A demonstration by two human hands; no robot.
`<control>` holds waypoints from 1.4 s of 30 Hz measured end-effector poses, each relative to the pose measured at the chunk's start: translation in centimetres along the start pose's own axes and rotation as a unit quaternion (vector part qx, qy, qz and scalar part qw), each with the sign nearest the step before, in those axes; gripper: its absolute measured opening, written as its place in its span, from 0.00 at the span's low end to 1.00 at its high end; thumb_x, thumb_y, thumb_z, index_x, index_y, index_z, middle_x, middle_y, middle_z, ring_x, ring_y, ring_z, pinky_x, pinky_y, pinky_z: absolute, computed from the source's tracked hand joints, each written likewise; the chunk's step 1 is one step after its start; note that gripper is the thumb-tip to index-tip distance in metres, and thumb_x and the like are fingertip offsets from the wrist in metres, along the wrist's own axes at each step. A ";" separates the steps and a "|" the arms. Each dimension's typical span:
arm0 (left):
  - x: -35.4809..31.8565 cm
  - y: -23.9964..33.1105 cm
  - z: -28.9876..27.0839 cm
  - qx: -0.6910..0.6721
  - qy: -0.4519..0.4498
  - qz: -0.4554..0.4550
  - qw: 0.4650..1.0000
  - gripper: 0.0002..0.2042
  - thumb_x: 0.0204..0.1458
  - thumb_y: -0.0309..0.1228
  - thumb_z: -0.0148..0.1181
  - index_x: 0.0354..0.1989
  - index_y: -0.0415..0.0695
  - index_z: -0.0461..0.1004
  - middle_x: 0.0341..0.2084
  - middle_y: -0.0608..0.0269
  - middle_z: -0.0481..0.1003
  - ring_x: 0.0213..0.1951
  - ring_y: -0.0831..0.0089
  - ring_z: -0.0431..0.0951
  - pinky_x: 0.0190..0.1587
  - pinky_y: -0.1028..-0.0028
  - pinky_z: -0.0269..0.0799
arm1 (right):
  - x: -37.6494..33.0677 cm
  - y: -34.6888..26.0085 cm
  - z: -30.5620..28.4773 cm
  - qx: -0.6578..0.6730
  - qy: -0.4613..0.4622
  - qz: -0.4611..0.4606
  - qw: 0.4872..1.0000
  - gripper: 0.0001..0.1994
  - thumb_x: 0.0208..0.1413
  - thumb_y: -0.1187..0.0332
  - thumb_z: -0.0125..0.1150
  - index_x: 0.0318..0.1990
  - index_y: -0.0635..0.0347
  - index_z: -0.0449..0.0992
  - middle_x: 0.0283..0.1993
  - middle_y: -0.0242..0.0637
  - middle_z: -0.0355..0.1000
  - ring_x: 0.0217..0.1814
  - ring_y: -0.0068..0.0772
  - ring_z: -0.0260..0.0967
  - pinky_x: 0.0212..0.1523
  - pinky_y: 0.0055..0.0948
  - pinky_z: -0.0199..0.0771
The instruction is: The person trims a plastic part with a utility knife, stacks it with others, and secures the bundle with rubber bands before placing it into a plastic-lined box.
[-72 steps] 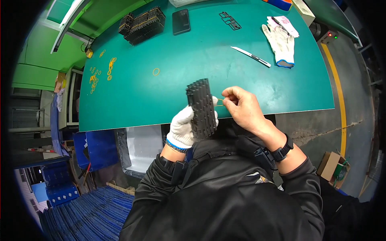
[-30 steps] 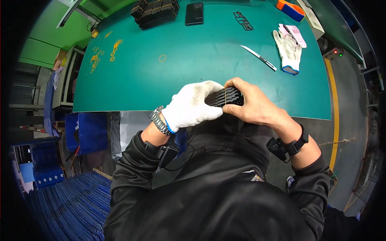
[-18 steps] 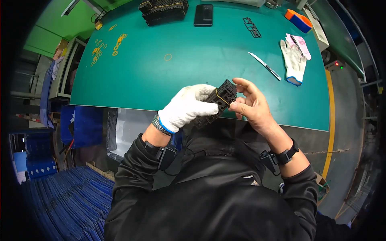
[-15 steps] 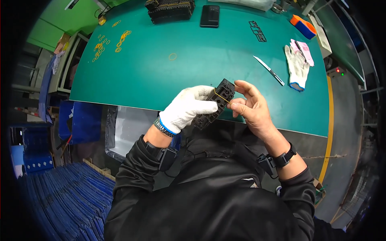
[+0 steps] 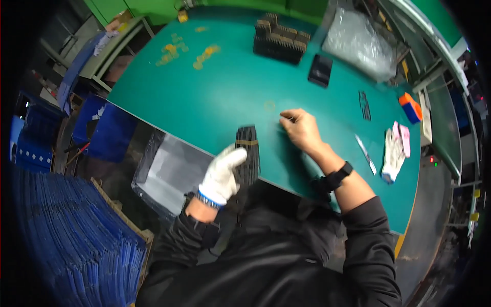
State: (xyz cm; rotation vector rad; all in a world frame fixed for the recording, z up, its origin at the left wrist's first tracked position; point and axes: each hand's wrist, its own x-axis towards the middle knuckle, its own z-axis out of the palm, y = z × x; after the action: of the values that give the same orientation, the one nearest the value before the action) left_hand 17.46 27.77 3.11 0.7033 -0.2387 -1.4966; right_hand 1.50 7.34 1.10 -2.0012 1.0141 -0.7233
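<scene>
Head view | your gloved left hand point(image 5: 221, 175): fingers clamped on black bundle point(image 5: 249, 162), at near edge of surface point(image 5: 204, 102) | your bare right hand point(image 5: 303, 132): near yellow band point(image 5: 269, 106), finger closure cannot be told

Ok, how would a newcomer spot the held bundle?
Follow the near edge of the green table to the white-gloved left hand. It holds a black bundle ringed by a rubber band. Unlike the larger stack farther back, this one is held.
</scene>
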 end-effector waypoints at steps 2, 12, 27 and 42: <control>-1.0 -0.1 -0.2 -0.010 0.047 -0.012 0.999 0.18 0.58 0.28 0.63 0.57 0.39 0.74 0.45 0.61 0.81 0.44 0.71 0.82 0.48 0.68 0.81 | 2.7 -0.6 1.8 -0.094 0.014 -0.030 0.995 0.11 0.57 0.69 0.68 0.44 0.65 0.83 0.44 0.49 0.81 0.45 0.45 0.80 0.47 0.40 0.80; -2.1 0.2 -1.2 0.000 -0.001 -0.031 1.000 0.20 0.58 0.30 0.64 0.58 0.38 0.71 0.47 0.59 0.79 0.46 0.68 0.82 0.50 0.67 0.80 | 8.5 -1.0 3.4 -0.234 -0.076 -0.009 0.969 0.09 0.53 0.68 0.67 0.34 0.66 0.84 0.37 0.56 0.80 0.41 0.58 0.79 0.46 0.46 0.80; -2.4 0.8 0.1 -0.028 -0.034 -0.023 0.999 0.21 0.56 0.31 0.64 0.58 0.37 0.72 0.46 0.57 0.79 0.44 0.71 0.81 0.49 0.71 0.79 | 0.4 -4.3 0.5 0.067 -0.217 0.113 0.967 0.08 0.56 0.70 0.66 0.31 0.66 0.75 0.27 0.43 0.78 0.28 0.32 0.77 0.32 0.31 0.79; 0.7 -2.5 3.5 0.021 -0.103 -0.141 0.984 0.26 0.56 0.34 0.66 0.61 0.38 0.69 0.47 0.58 0.79 0.45 0.70 0.82 0.47 0.69 0.80 | -11.7 -3.8 -3.4 0.175 -0.025 0.103 0.979 0.05 0.61 0.78 0.63 0.35 0.64 0.71 0.28 0.30 0.75 0.30 0.18 0.74 0.29 0.24 0.77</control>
State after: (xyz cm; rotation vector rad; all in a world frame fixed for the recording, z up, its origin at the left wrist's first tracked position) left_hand 13.50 26.26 4.27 0.6335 -0.3397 -1.8423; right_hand -5.64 17.42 4.50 -1.5794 0.9725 -0.6803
